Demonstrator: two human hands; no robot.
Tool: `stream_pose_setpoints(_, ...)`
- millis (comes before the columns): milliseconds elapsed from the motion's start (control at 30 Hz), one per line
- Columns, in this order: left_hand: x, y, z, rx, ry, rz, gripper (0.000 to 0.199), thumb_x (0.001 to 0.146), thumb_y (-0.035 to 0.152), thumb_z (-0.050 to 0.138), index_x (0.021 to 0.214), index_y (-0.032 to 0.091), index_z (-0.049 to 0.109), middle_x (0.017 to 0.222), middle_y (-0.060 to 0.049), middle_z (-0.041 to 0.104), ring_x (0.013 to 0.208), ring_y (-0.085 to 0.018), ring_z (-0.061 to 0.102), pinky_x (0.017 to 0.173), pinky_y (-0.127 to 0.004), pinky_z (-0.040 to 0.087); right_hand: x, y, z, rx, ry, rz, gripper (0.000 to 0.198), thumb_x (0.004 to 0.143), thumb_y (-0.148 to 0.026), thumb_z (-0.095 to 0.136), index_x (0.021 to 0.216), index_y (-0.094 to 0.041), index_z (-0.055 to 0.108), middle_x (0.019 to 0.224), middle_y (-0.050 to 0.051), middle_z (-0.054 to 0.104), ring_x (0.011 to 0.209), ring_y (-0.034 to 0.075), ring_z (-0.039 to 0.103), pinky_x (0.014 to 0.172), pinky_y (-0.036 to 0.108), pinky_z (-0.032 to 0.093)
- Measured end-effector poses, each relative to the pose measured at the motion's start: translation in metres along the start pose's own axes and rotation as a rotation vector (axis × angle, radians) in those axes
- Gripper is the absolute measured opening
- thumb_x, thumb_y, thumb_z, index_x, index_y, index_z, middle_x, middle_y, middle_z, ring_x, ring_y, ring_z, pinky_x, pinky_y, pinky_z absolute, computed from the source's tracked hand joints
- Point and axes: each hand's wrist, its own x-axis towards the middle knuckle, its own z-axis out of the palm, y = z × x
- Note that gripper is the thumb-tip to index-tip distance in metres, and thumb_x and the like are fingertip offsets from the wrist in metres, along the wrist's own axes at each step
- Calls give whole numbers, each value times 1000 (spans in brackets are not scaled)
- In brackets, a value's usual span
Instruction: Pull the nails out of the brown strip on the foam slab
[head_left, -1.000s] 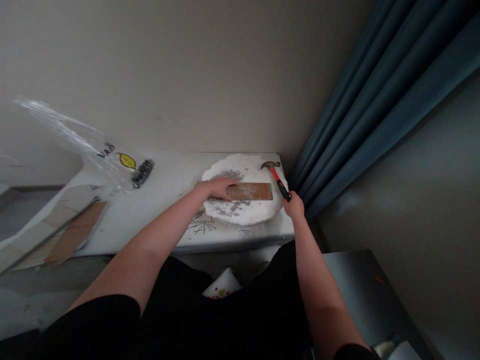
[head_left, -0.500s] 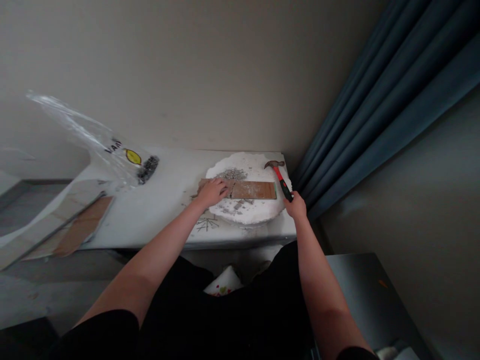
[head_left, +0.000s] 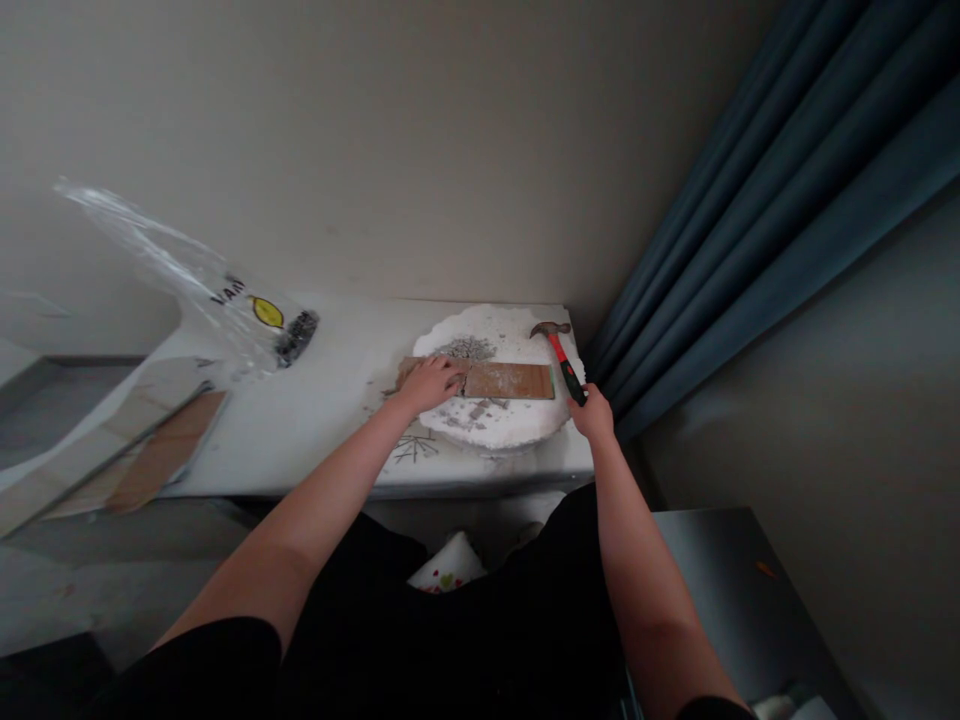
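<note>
A brown tile strip [head_left: 510,380] lies across a white foam slab [head_left: 517,425] on a low white table [head_left: 315,420]. My left hand [head_left: 430,384] presses flat on the strip's left end, close to a crack in it. Grey crumbs [head_left: 469,348] lie scattered on the foam around the strip. My right hand [head_left: 594,412] grips the black end of a red-handled hammer [head_left: 559,352], whose metal head rests on the foam at the far right.
A clear plastic bag [head_left: 225,295] with a yellow label lies at the table's back left. Brown and pale planks [head_left: 142,455] lean at the left edge. A blue curtain [head_left: 735,220] hangs right of the table. A grey surface [head_left: 720,590] sits lower right.
My left hand slid left along the strip, uncovering a crack near its left end. The hammer stays resting on the foam; the view shifted slightly.
</note>
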Motion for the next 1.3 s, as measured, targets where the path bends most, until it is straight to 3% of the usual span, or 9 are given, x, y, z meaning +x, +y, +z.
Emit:
stream_pose_setpoints(167, 2, 4, 0, 32, -10, 3, 50, 98, 37, 43, 146, 27, 51, 156, -8, 45, 138, -30, 44, 108, -46, 40, -1, -1, -1, 1, 0, -3, 39, 89, -30, 64, 126, -17, 61, 109, 14, 74, 102, 27, 70, 84, 32, 52)
stream_pose_setpoints(367, 6, 4, -1, 31, -83, 31, 56, 98, 34, 39, 154, 31, 40, 161, -4, 39, 145, -30, 36, 112, -50, 34, -2, -1, -2, 11, 2, -2, 38, 89, -28, 64, 125, -18, 61, 110, 14, 74, 104, 27, 70, 85, 32, 52)
stream_pose_setpoints(1033, 17, 1, -13, 18, -163, 66, 57, 95, 35, 45, 152, 32, 44, 157, -4, 46, 141, -29, 42, 111, -47, 37, -2, 1, 0, 14, -2, -30, 36, 89, -28, 63, 124, -17, 60, 108, 14, 74, 101, 27, 70, 82, 32, 52)
stream_pose_setpoints(1300, 13, -4, 2, -41, -96, 27, 56, 99, 35, 36, 154, 27, 41, 159, -6, 44, 145, -26, 38, 116, -47, 33, -2, 1, -1, 5, -4, -27, 35, 89, -29, 62, 123, -18, 61, 108, 13, 74, 103, 27, 70, 85, 33, 53)
